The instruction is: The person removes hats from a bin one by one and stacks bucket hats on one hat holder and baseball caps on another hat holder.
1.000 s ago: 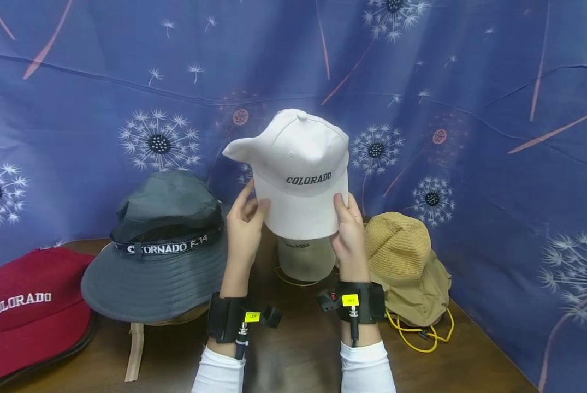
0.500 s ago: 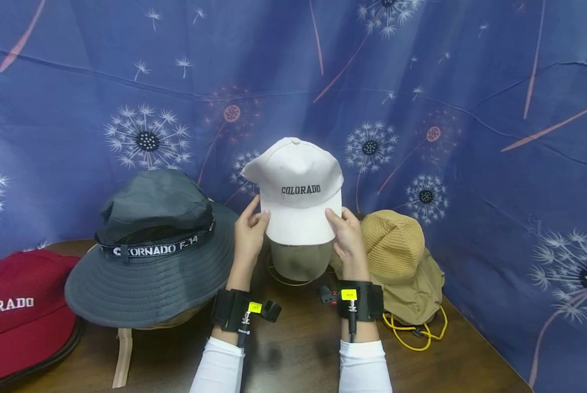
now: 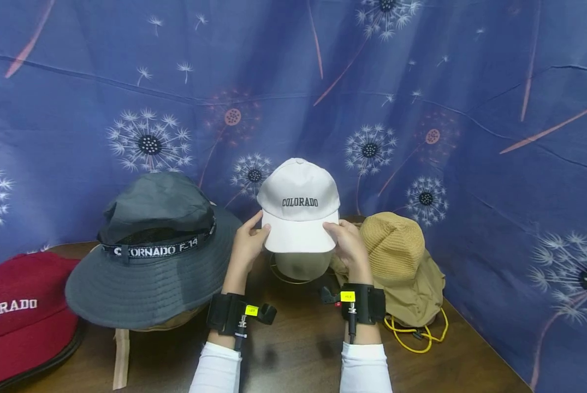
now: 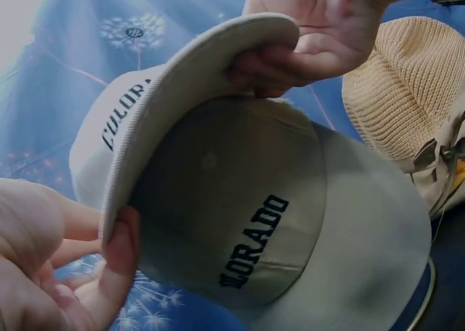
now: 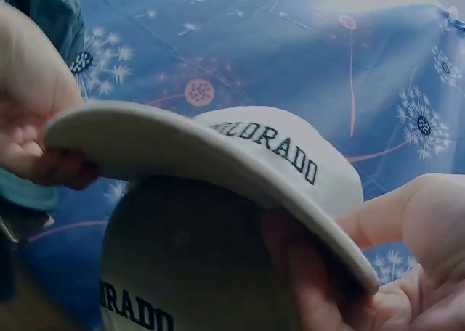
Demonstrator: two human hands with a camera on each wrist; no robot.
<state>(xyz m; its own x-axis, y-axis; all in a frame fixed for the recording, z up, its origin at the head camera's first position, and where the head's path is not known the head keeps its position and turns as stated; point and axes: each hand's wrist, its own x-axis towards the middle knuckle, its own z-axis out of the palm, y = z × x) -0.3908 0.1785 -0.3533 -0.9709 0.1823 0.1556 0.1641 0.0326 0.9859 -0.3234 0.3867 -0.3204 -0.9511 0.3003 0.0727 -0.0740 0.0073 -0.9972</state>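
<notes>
A white baseball cap [image 3: 300,188] lettered COLORADO faces me, its brim toward me. My left hand [image 3: 247,240] pinches the left side of the brim, thumb and fingers on opposite faces. On the opposite side my right hand [image 3: 350,244] grips the brim the same way. Directly beneath, a beige-grey baseball cap [image 4: 370,222], also lettered, sits on a thin wire stand [image 3: 285,277]. In the left wrist view the white cap's crown overlaps the top of this lower cap, and the white brim stands above the lower one.
To the left are a dark grey bucket hat [image 3: 158,262] marked TORNADO F_14 and a red cap [image 3: 23,316]. At right a straw-coloured hat [image 3: 393,245] rests over a khaki hat [image 3: 416,295] with a yellow cord. A patterned blue cloth [image 3: 283,65] hangs behind the brown table [image 3: 293,349].
Both hands have lowered the white cap toward the beige-grey cap. Its crown, tilted with one side sticking out to the left earlier, now stands straighter and rounder.
</notes>
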